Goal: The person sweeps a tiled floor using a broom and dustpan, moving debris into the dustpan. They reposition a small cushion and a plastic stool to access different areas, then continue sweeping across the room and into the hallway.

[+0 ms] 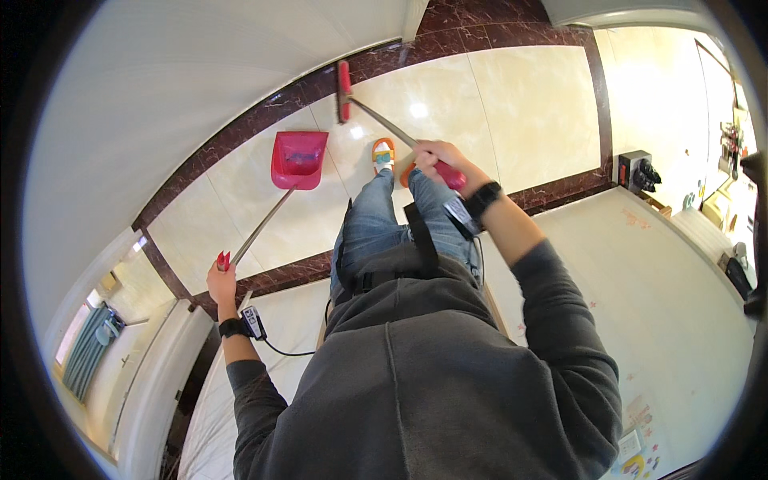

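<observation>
My left hand (222, 282) is closed round the red grip at the end of a long-handled dustpan. The pink-red dustpan (298, 159) rests on the floor ahead and to the left, its mouth facing away from me; something dark shows inside, too indistinct to name. In my right hand (439, 159) is the red handle of a broom, gripped by wrapped fingers. Its thin metal stick runs forward and left to the red broom head (344, 92), near the dark border and beyond the dustpan's far right corner, apart from it.
Cream floor tiles (528, 104) with a dark marble border (232, 138) surround my feet in orange slippers (383, 146). A white wall (160, 88) curves along the left. At right stand a white panel (632, 264) and a dark box (634, 170). A doorway (104, 328) opens at lower left.
</observation>
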A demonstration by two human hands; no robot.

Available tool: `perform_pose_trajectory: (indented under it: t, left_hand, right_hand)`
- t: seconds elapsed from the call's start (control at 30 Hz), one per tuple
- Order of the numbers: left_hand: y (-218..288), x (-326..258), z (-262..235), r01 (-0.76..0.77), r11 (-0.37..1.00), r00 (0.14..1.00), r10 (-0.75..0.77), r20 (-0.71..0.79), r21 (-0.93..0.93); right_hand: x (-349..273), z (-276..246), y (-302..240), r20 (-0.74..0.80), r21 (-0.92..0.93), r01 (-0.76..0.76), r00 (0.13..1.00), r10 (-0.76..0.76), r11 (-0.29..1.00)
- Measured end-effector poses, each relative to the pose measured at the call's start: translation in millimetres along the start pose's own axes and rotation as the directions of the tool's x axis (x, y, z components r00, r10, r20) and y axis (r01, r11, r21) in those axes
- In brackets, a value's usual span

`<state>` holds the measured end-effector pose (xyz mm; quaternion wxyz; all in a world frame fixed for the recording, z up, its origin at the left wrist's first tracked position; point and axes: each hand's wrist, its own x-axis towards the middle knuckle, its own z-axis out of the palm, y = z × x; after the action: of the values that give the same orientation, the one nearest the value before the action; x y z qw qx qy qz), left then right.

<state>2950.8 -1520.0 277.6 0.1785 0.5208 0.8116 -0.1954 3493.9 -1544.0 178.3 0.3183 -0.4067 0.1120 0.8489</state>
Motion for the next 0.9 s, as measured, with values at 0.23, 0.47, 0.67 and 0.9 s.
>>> perform_pose_trajectory:
  t: [0.23, 0.47, 0.67, 0.9]
  left_hand:
    - [4.5, -51.7, 6.2, 0.079, 0.99, 0.994, -0.07, -0.078, 0.113]
    - [15.6, -95.8, 26.9, 0.109, 0.985, 0.979, -0.083, -0.188, 0.134]
    - [7.1, -128.0, 53.5, 0.092, 0.974, 0.988, -0.115, -0.103, -0.206]
    - [31.6, -156.2, 55.2, 0.072, 0.973, 0.985, -0.103, -0.137, -0.217]
  right_hand:
    - [61.8, -33.3, -27.7, 0.121, 0.372, 0.032, 0.989, -0.083, 0.928]
    - [-37.7, -186.0, -43.5, 0.283, 0.775, -0.152, 0.952, -0.121, 0.613]
    - [-154.7, -273.9, 3.5, 0.077, 0.842, 0.052, 0.974, -0.214, 0.537]
    - [-246.2, -251.6, 86.7, -0.279, 0.33, 0.331, 0.929, -0.243, 0.884]
